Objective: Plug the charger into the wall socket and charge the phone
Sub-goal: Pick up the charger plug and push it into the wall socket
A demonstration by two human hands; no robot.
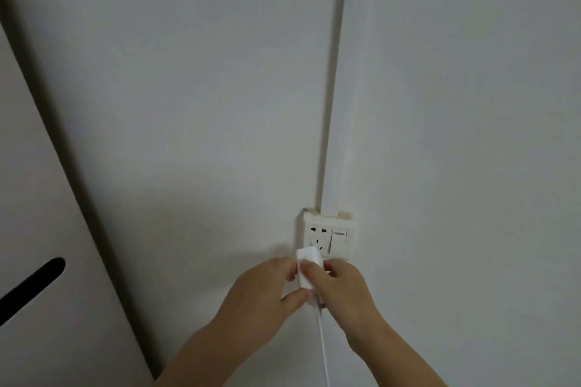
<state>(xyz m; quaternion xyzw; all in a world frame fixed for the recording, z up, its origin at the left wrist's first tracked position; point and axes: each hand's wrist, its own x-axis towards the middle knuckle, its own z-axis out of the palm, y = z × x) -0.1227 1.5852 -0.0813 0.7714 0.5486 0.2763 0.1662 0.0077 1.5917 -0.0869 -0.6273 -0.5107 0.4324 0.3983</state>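
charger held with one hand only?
No, both the left hand and the right hand grip the white rectangular plastic charger block just below the white wall socket plate.

Dim, flat light greys the wall [188, 88]. My hands cast a soft shadow leftward. Everything looks slightly blurred, edges bending.

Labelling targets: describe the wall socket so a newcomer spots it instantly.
Follow the vertical cable conduit down the white wall to the square plate at its foot. The wall socket is that plate's left half, with dark pin holes; the right half is a plain rocker switch.
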